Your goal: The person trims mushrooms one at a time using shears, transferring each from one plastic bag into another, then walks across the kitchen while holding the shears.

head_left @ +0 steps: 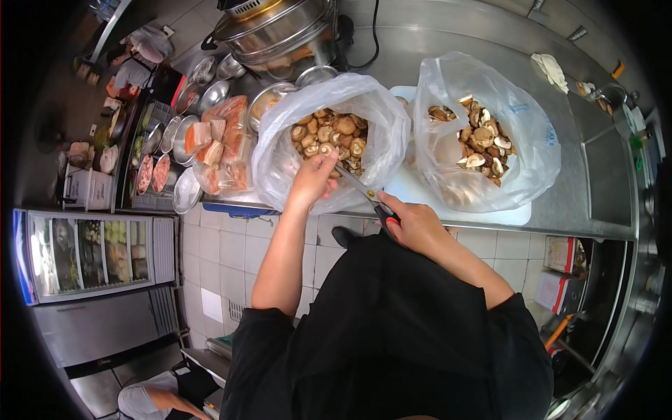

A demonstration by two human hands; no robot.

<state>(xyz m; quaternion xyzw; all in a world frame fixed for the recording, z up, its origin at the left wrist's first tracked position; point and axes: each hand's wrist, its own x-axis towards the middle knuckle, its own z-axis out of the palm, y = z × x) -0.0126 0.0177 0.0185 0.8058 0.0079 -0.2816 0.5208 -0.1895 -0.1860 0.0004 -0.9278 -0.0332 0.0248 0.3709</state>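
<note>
My left hand (315, 180) pinches a mushroom (327, 149) between fingertips and thumb, over the near side of a clear plastic bag (275, 143) of whole brown mushrooms (344, 126). In my right hand (414, 225) is a pair of scissors (379, 207) with black and red handles. Its blades point up and left, their tips right beside the fingers of my left hand. To the right, a second plastic bag (535, 150) holds cut mushrooms (484, 136), some with pale faces showing. This bag rests on a white cutting board (514, 215).
Left of the bags lie packs of pink-orange meat (227, 150) and several metal bowls (187, 190). A large steel cooker (276, 35) stands behind. A cloth (550, 72) lies at the back right of the steel counter (595, 203). Other people (157, 395) are at the left.
</note>
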